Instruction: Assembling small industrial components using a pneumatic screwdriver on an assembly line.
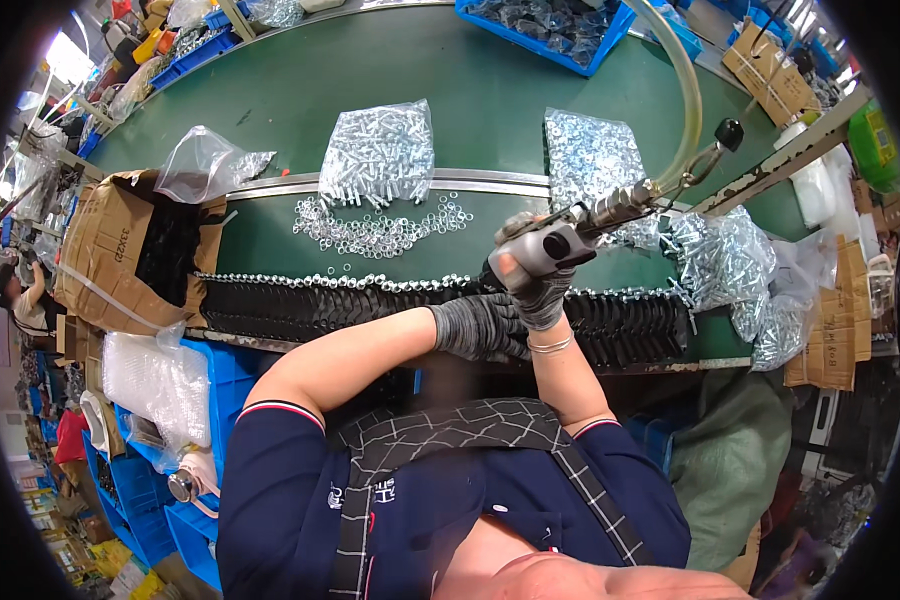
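In my gloved right hand is a grey pneumatic wrench, its body tilted over the row and my fingers wrapped round it. A clear hose runs up from its metal fitting. My gloved left hand is closed over the row of black parts, just left of my right wrist; its fingertips are partly hidden. These black parts stand tightly side by side along the table's near edge. Shiny screws or nuts line their far side. The wrench's working tip cannot be made out behind my hand.
Beyond the row lie loose metal rings, a bag of bolts and a bag of small metal pieces. More bolts are heaped at right. A cardboard box stands left; a metal post slants in at right.
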Motion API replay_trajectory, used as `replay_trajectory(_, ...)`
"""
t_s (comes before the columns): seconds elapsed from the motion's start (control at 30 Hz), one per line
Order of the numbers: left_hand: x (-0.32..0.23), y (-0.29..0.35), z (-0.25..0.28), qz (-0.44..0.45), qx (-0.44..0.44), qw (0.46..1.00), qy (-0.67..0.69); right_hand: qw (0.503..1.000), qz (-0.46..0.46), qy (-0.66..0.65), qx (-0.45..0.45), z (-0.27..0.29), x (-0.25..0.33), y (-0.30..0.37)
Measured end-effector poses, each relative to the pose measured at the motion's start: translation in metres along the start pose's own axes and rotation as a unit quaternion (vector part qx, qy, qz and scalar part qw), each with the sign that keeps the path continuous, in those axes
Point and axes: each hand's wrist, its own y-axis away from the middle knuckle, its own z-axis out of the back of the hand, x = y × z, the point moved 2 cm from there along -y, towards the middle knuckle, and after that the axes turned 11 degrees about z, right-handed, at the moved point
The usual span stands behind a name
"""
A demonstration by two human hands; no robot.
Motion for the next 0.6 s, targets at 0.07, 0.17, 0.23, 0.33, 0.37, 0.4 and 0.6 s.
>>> replay_trajectory(0.07,-0.005,-0.001,0.006,-0.01,-0.016,0.999,-0.027,1.0,0.008,0.019,0.006,0.001,0.004,-0.003)
replay_trajectory(0.17,-0.007,0.001,0.014,-0.028,-0.053,0.995,-0.083,0.995,0.055,0.08,0.017,0.004,0.028,-0.019)
replay_trajectory(0.23,-0.008,0.0,0.018,-0.033,-0.084,0.992,-0.088,0.997,0.057,0.06,0.001,-0.001,0.038,-0.026)
replay_trajectory(0.33,-0.015,0.005,0.018,-0.03,-0.081,0.992,-0.091,0.998,0.059,0.02,-0.028,-0.008,0.041,-0.028)
replay_trajectory(0.37,-0.018,0.006,0.023,-0.027,-0.063,0.993,-0.093,0.998,0.052,0.027,-0.022,-0.006,0.033,-0.026)
replay_trajectory(0.4,-0.017,0.007,0.026,-0.023,-0.045,0.994,-0.095,0.998,0.044,0.035,-0.016,-0.003,0.025,-0.023)
replay_trajectory(0.6,0.004,0.033,0.018,0.0,-0.034,0.993,-0.115,0.998,0.005,0.02,0.054,-0.014,0.009,-0.022)
